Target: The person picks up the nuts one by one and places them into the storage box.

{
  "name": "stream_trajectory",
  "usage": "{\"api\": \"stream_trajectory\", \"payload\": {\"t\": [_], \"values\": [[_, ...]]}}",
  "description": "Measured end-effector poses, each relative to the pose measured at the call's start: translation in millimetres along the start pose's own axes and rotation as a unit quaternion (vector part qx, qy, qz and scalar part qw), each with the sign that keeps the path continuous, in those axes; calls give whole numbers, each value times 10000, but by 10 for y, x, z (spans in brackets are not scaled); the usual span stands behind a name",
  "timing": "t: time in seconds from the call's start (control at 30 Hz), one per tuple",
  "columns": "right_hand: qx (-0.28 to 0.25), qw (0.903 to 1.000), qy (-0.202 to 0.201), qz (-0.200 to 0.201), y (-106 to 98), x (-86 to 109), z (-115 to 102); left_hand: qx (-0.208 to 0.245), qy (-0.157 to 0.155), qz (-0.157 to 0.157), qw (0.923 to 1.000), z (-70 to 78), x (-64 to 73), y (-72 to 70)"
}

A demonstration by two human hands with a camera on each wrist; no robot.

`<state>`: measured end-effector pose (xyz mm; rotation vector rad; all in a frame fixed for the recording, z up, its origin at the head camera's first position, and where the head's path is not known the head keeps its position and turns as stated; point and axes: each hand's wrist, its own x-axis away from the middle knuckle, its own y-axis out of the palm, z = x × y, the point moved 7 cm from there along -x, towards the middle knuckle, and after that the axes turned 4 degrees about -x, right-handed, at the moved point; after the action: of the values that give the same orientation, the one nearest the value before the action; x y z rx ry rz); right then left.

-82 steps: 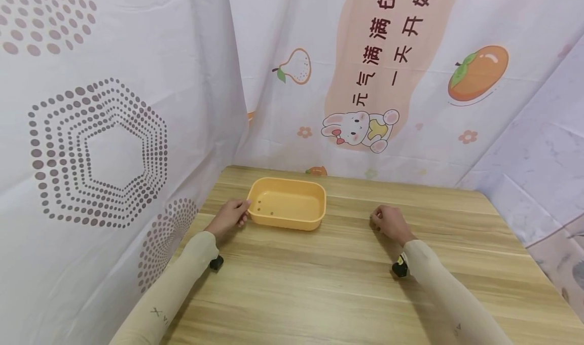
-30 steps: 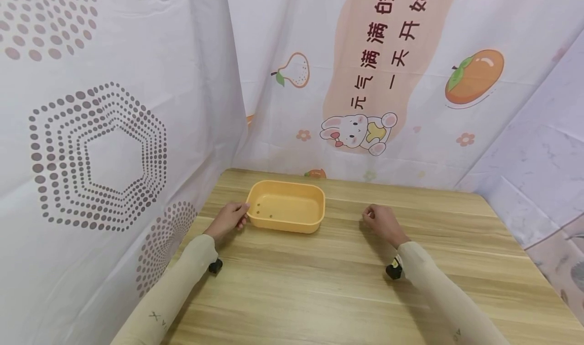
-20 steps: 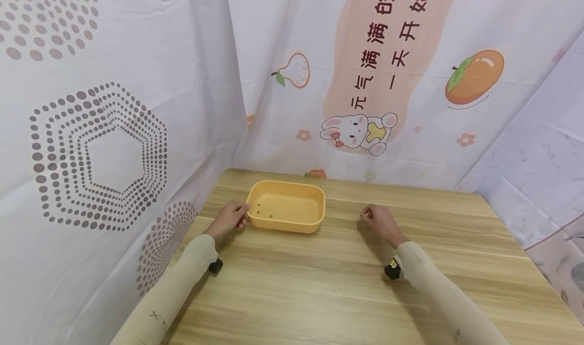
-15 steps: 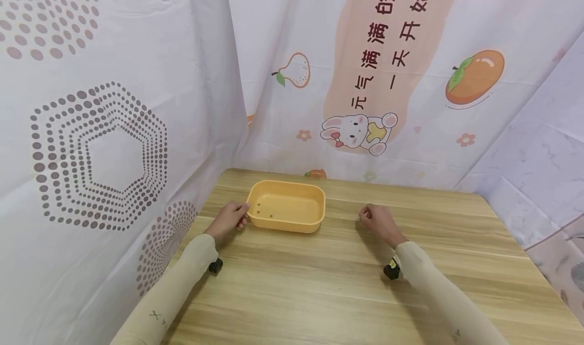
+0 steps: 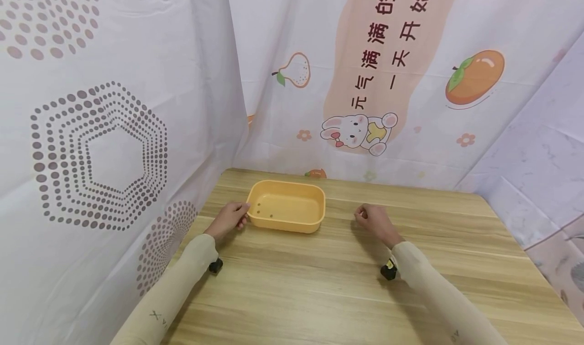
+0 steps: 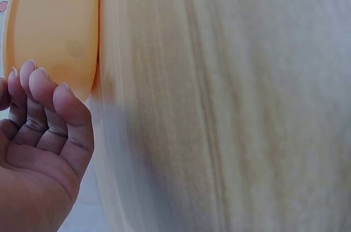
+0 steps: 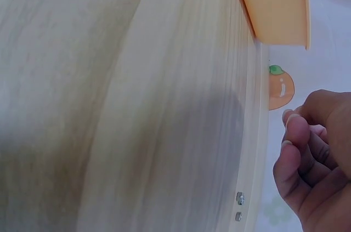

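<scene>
A shallow yellow plastic tray (image 5: 292,228) stands on the wooden table. Three small dark metal pieces, such as the piece (image 5: 271,216), lie toward its left end. My left hand (image 5: 229,217) grips the tray's left rim, thumb on top and fingers beneath; in the left wrist view the fingers (image 6: 41,86) curl beside the tray (image 6: 52,23). To the right of the tray, my right hand (image 5: 376,223) has thumb and forefinger together in a pinch. Anything between those fingertips is hidden. In the right wrist view, two small metal nuts (image 7: 240,198) lie near this hand (image 7: 318,160).
The wood-grain table (image 5: 296,279) runs back to a printed white curtain (image 5: 283,147). Another patterned curtain (image 5: 205,107) hangs close along the left side, and a pale one (image 5: 538,157) on the right. Black wrist cameras (image 5: 389,270) sit under both cuffs.
My right hand has drifted left, nearer the tray, with its fingers still drawn together. The left hand and tray keep their place. Early on, the head view shifted slightly.
</scene>
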<state>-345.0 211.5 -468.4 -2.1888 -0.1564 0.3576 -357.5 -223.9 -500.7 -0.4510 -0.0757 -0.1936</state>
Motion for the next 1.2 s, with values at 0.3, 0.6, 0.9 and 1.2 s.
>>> {"api": "stream_trajectory", "payload": {"t": [0.3,0.6,0.9,1.2], "values": [[-49,9999,-90,12,27,0,-85,-24,69,-22,10000,3,3,-4],[-65,9999,-12,-77,76,-11,-133,6,62,3,10000,-6,8,0],[-163,9997,-73,-148,112,-6,-208,27,91,-16,10000,-4,3,2],[-161,9997,-85,-182,135,-9,-291,10,93,-17,10000,-10,-5,-1]]}}
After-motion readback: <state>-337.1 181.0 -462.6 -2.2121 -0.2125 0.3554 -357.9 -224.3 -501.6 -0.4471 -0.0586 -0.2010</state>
